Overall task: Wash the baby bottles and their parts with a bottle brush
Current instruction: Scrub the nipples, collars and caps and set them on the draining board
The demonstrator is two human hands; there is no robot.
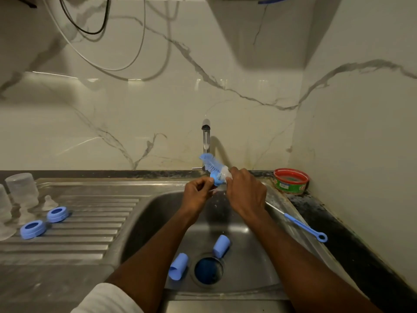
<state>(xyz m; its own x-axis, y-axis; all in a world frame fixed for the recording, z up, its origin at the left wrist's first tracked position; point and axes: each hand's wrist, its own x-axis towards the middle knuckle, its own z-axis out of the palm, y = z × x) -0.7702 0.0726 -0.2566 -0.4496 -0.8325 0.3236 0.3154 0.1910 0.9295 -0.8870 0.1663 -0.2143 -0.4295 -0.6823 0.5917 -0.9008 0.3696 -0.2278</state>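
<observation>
Over the far side of the sink basin [158, 222], under the tap [205, 136], the right hand [246, 195] is gripping the blue bottle brush [211, 166] w/ bristle end pointing up-left, while the left hand [197, 194] is pinching a small clear part [214, 190], too blurred to ID. Two blue caps [178, 266] are lying in the basin near the drain. Two blue rings [33, 229] & clear bottles [22, 190] are sitting on the drainboard at left; a thin blue brush [302, 225] is lying on the right rim.

Place: a home kitchen.
Sink: steel basin [158, 213] with ribbed drainboard [94, 213], below the hands.
Tap: chrome faucet [206, 136] just behind the hands.
Walls: marble-veined backsplash [135, 120]; dark countertop [338, 222].
</observation>
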